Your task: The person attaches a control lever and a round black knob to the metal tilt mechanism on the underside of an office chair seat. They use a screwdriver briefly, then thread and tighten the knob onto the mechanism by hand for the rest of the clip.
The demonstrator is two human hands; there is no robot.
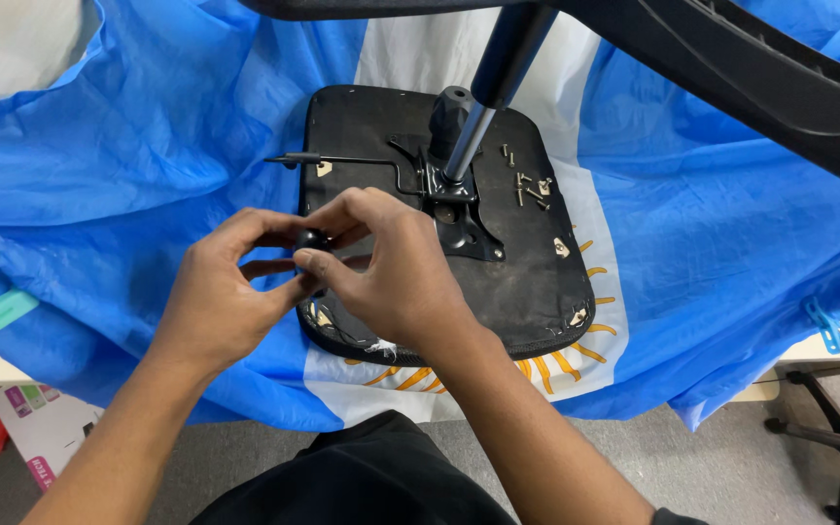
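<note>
1. Two hands are working together near the front edge of the tabletop: my left hand (216,301) and my right hand (391,267) are both pinching a small black knob (310,239) between their fingertips, so neither is lying loose.
2. The knob is sitting in the air just over the near left corner of the upturned black seat base (527,282), close to its stitched rim.
3. Nothing here is acting as a proper container; the seat base is serving as a tray, with a scatter of loose screws (527,187) lying on its far right part, well apart from my hands.
4. A black metal bracket (454,209) is sitting at the middle of the base, with a chrome gas cylinder (483,97) rising tilted out of it, and a thin lever rod (342,160) is sticking out left, past the base's edge.
5. The blue and white cloth (99,175) is covering the tabletop and hanging over its near edge; open room is lying to the left of the base.
6. A black chair part (760,78) is crossing overhead at the upper right, crowding that side.
</note>
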